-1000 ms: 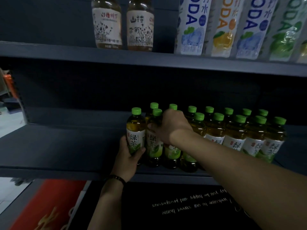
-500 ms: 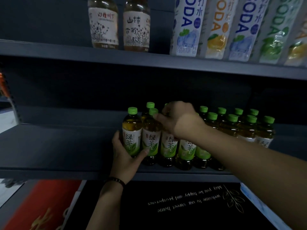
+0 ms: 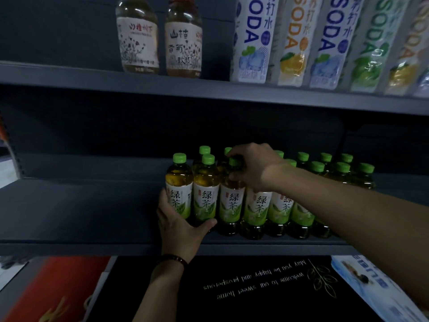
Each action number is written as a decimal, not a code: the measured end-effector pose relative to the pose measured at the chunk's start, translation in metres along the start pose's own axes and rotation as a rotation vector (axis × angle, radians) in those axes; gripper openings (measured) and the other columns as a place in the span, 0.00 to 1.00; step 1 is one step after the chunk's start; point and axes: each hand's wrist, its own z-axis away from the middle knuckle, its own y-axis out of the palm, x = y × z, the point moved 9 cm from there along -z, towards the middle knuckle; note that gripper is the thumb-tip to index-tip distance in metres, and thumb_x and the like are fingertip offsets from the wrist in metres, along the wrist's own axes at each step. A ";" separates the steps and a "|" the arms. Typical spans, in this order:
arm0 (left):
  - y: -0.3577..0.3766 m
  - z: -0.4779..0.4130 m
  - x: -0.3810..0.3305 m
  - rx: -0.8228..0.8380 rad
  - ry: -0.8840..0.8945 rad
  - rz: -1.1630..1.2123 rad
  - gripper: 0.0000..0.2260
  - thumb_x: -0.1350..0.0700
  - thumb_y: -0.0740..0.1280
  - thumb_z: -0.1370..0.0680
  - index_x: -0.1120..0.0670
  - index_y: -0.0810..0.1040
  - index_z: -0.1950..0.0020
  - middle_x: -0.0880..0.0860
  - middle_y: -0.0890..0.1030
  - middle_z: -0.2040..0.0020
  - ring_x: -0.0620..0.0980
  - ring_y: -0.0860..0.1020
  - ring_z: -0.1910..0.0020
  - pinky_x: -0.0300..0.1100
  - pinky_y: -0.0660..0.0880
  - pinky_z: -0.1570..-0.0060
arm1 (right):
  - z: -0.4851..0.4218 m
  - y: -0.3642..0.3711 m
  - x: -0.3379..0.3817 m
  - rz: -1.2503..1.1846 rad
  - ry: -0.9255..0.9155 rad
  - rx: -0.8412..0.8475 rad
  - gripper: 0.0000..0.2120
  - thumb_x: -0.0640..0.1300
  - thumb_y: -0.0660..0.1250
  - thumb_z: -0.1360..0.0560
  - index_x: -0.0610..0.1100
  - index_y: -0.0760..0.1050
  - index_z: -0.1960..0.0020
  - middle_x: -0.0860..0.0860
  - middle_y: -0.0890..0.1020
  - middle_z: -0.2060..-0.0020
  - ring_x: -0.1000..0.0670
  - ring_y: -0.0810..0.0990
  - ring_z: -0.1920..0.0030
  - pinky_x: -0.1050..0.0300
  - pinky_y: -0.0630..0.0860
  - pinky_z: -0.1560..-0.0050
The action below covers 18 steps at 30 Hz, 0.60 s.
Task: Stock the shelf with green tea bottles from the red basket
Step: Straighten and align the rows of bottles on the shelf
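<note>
Several green tea bottles with green caps stand in rows on the dark middle shelf [image 3: 81,219]. My left hand [image 3: 178,226] cups the base of the leftmost front bottle [image 3: 179,184], thumb reaching under the second bottle [image 3: 206,189]. My right hand [image 3: 253,168] reaches over the row and grips the neck and cap of the third front bottle [image 3: 232,201]. More bottles [image 3: 341,168] stretch to the right behind my forearm. The red basket is not in view.
The upper shelf [image 3: 162,86] carries two pale tea bottles [image 3: 160,38] and several tall soda bottles [image 3: 301,40]. Below the shelf lie a black mat with gold writing [image 3: 255,282], a red item [image 3: 55,289] at lower left and a blue-white package [image 3: 371,282] at right.
The view shifted so the bottles sit further left and closer. My right hand moved from across the bottle tops to gripping the third front bottle's neck. The left hand stays at the leftmost bottle's base.
</note>
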 end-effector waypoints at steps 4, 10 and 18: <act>-0.001 0.003 -0.005 -0.040 0.019 -0.018 0.67 0.50 0.88 0.44 0.39 0.46 0.18 0.49 0.59 0.21 0.55 0.63 0.22 0.65 0.67 0.25 | -0.009 0.000 -0.004 -0.022 0.034 -0.018 0.32 0.52 0.78 0.25 0.51 0.73 0.24 0.45 0.81 0.34 0.45 0.83 0.42 0.58 0.75 0.52; -0.009 0.023 -0.036 -0.292 0.187 -0.249 0.56 0.47 0.87 0.41 0.50 0.59 0.21 0.60 0.61 0.21 0.64 0.62 0.24 0.69 0.63 0.29 | -0.001 -0.014 0.001 -0.020 -0.040 -0.023 0.32 0.53 0.77 0.24 0.53 0.71 0.22 0.47 0.81 0.33 0.44 0.82 0.36 0.55 0.80 0.43; 0.123 0.105 -0.088 0.443 0.677 -0.327 0.09 0.46 0.66 0.19 0.44 0.76 0.40 0.44 0.76 0.42 0.49 0.78 0.44 0.50 0.80 0.47 | 0.032 -0.030 -0.062 0.150 0.047 -0.048 0.38 0.68 0.76 0.32 0.58 0.72 0.26 0.50 0.84 0.40 0.45 0.84 0.44 0.47 0.84 0.46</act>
